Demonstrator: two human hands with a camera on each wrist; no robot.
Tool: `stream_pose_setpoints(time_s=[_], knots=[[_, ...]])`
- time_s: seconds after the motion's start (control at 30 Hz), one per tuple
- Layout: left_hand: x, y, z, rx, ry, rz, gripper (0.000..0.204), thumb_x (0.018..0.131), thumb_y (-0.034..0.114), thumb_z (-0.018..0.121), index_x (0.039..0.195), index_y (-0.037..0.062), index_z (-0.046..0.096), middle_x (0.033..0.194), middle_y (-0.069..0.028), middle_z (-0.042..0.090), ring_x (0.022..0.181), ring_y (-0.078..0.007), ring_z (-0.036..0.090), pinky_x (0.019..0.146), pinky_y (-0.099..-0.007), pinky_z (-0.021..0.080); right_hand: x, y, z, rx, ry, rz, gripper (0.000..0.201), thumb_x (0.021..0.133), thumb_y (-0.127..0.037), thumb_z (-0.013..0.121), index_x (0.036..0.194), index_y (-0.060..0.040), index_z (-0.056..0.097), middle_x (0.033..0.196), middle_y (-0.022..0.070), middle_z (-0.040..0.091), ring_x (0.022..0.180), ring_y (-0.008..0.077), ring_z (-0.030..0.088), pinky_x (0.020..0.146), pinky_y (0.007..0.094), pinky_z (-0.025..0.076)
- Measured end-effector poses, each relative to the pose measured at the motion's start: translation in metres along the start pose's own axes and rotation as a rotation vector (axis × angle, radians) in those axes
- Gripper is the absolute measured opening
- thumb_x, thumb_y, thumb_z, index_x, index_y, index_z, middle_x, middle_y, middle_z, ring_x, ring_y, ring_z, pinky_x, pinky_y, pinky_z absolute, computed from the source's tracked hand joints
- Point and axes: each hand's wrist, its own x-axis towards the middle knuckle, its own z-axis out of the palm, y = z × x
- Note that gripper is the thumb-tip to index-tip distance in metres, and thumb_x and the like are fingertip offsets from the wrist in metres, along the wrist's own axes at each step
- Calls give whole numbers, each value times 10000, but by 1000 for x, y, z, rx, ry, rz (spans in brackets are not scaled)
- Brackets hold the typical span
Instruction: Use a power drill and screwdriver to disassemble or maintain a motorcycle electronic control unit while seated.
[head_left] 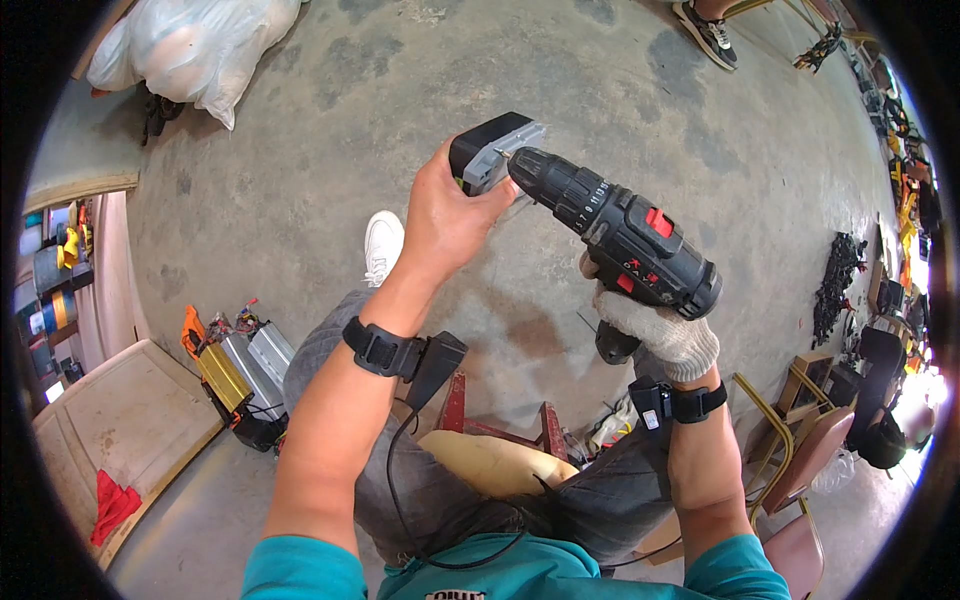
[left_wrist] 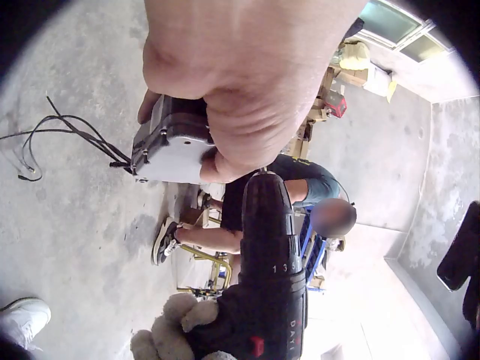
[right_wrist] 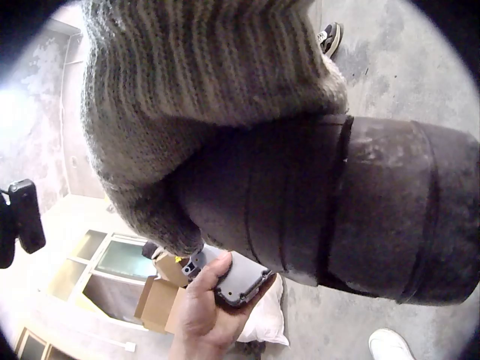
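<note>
My bare left hand [head_left: 445, 215] grips a grey and black box [head_left: 488, 150] by its sides; in the left wrist view the box [left_wrist: 176, 146] shows a flat grey face, with thin black cables beside it. A black cordless drill [head_left: 625, 235] with red marks is held in my gloved right hand [head_left: 650, 325], fingers curled round its handle. The drill's tip points at the box's edge in the head view; whether it touches cannot be told. In the right wrist view the glove [right_wrist: 202, 97] and drill body [right_wrist: 375, 202] hide much, with the left hand [right_wrist: 202, 311] beyond.
White bags [head_left: 200, 50] lie at the upper left. Metal-cased units [head_left: 245, 370] stand on the floor beside a wooden board [head_left: 130, 440]. Chairs [head_left: 815, 450] and black cables [head_left: 838, 285] are at the right. Another person [left_wrist: 315, 184] is seated beyond the drill.
</note>
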Motion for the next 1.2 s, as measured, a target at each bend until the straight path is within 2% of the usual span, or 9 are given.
stream_pose_setpoints(time_s=[0.23, 0.3, 0.43, 0.53, 0.6, 0.73, 0.8, 1.2], knots=[[0, -2, 0, -8, 13, 20, 480, 885, 104, 839, 1315, -4, 657, 1245, -66, 733, 1128, -153, 669, 1021, -335, 521, 2, -1, -1, -8, -44, 1, 422, 824, -3, 752, 1235, -68, 681, 1074, 30, 702, 974, 136, 660, 860, 339, 574], [-1, 2, 0, 21, 16, -1, 474, 876, 66, 815, 1316, -8, 656, 1245, -68, 734, 1135, -155, 669, 1028, -337, 519, 2, -2, 3, 46, 25, -43, 386, 780, -14, 796, 1162, -26, 749, 1015, 45, 757, 917, 139, 695, 853, 320, 597], [-1, -2, 1, 1, 21, 17, 467, 878, 72, 819, 1310, -7, 660, 1242, -69, 735, 1131, -156, 671, 1028, -337, 521, 4, 3, -1, -11, -8, -103, 388, 780, -15, 796, 1165, -30, 749, 1010, 44, 756, 918, 139, 695, 852, 322, 597], [0, -3, 1, -55, 17, 42, 459, 882, 65, 819, 1307, -10, 662, 1239, -72, 736, 1122, -157, 675, 1022, -335, 524, 3, 0, 0, 18, -5, -57, 403, 785, -14, 796, 1183, -33, 742, 1017, 48, 759, 927, 148, 702, 861, 331, 603], [0, -1, 1, 21, 24, 40, 451, 889, 48, 815, 1308, -14, 660, 1244, -75, 736, 1122, -156, 675, 1021, -332, 523, 1, -1, 1, 28, -32, 21, 411, 820, -1, 751, 1219, -71, 679, 1067, 29, 699, 939, 127, 660, 830, 335, 577], [-1, 3, 2, 59, 28, 14, 444, 896, 33, 808, 1311, -19, 657, 1250, -78, 735, 1128, -156, 673, 1022, -330, 522, 0, 0, 0, 41, -19, 30, 413, 817, -8, 753, 1218, -71, 682, 1073, 33, 701, 914, 123, 662, 806, 329, 577], [0, 1, 2, 33, 21, 18, 440, 901, 38, 807, 1312, -17, 657, 1251, -78, 736, 1134, -157, 671, 1026, -332, 520, 1, 0, -1, 79, 1, 2, 447, 798, -18, 822, 1235, -41, 729, 1074, 68, 774, 979, 159, 719, 874, 341, 607], [-1, 0, 1, -9, 11, 18, 451, 887, 45, 796, 1311, -6, 651, 1253, -72, 730, 1147, -162, 667, 1047, -338, 507, 3, 3, -1, 37, -10, -71, 423, 790, -16, 816, 1205, -29, 736, 1054, 62, 767, 965, 151, 708, 880, 335, 602]])
